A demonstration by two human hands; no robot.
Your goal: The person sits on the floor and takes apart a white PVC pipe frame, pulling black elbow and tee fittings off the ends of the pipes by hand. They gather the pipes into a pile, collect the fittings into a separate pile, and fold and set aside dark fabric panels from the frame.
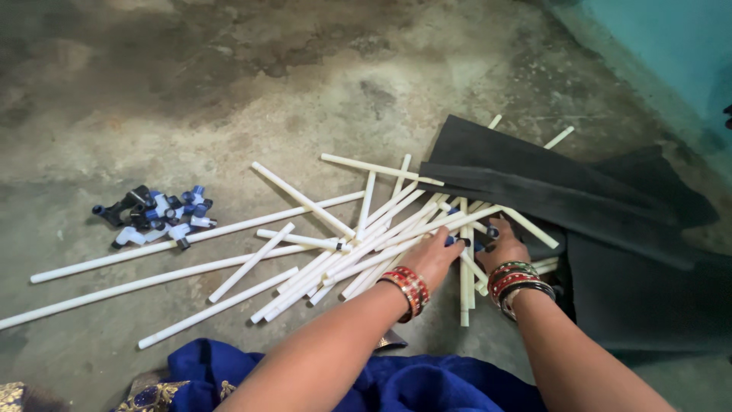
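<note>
Free room and obstacles. Both hands, left hand [436,255] and right hand [503,249], sit amid a crisscrossed heap of white rods [358,244], which blocks the middle floor. To the right, folded black cloth [549,187] overlies some rod ends. At far left a cluster of small connectors [156,216] lies just beside two long rods [152,259]. Bare concrete floor [229,84] beyond the heap offers open passage. Blue fabric [305,374] bounds the near edge; what lies beneath the cloth probably cannot be judged.

Both hands, left hand [436,252] and right hand [503,248], grasp white rods [366,244] piled beside black cloth [549,187]
</note>
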